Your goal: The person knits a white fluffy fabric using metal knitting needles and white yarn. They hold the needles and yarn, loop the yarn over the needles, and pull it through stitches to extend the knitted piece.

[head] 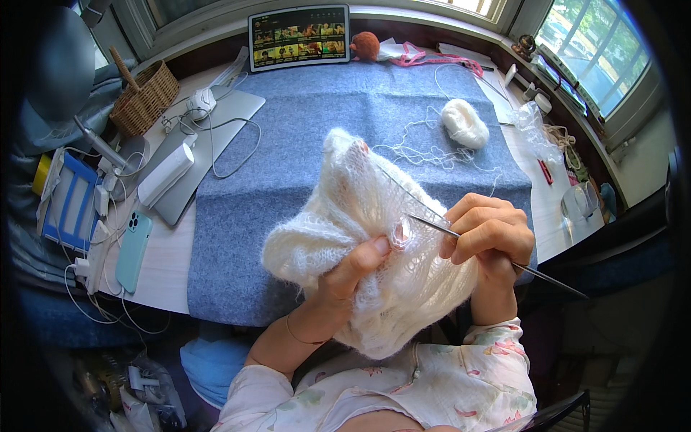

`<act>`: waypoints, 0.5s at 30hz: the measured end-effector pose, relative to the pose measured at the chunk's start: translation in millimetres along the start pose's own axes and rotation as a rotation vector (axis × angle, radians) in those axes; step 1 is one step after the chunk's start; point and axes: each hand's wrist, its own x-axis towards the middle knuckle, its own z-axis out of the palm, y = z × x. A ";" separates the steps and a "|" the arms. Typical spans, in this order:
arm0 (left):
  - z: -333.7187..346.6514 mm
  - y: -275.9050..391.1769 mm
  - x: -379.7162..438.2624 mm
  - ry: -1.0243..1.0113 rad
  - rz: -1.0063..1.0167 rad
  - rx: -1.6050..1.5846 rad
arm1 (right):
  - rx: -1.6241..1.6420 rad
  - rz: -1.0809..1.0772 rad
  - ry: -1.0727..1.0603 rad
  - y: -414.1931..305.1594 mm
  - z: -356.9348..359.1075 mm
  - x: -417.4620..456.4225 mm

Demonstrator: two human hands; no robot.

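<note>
A fuzzy white openwork knitted piece [345, 216] is bunched over my left hand [351, 270]. The left thumb presses on its front beside a small round hole, with the other fingers mostly hidden behind the fabric. My right hand [491, 232] grips a slim metal knitting needle [545, 278], its tip pointing left, close to that hole. A second thin needle or cable [402, 189] runs along the fabric's upper right edge. Beyond the hands, a ball of white yarn [465, 124] lies on the blue-grey felt mat [259, 227], loose strands trailing leftward from it.
A tablet [299, 38] stands lit at the back, beside an orange yarn ball [365, 46] and pink measuring tape [432, 56]. At left are a laptop [183, 208], a wicker basket [143, 97], a phone [133, 251] and cables. A glass [579, 200] stands right.
</note>
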 end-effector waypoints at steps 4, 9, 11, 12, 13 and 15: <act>-1.4 -4.5 -0.3 0.004 0.025 0.037 | 0.115 -0.009 -0.017 0.8 -3.4 0.3; 0.5 -0.1 -0.8 -0.009 0.031 0.013 | 0.200 -0.007 -0.061 1.2 -4.1 0.2; 0.2 -0.8 -1.2 -0.001 0.027 0.013 | 0.214 -0.011 -0.072 3.1 -1.0 0.3; -1.4 -2.3 -0.8 0.000 0.020 0.011 | 0.230 -0.013 -0.072 4.0 1.1 0.1; -2.3 -3.1 -0.6 0.000 0.013 0.009 | 0.245 -0.014 -0.071 4.4 2.8 -0.1; -2.8 -1.3 0.2 -0.011 -0.008 0.018 | 0.310 0.015 0.007 3.3 5.7 -0.9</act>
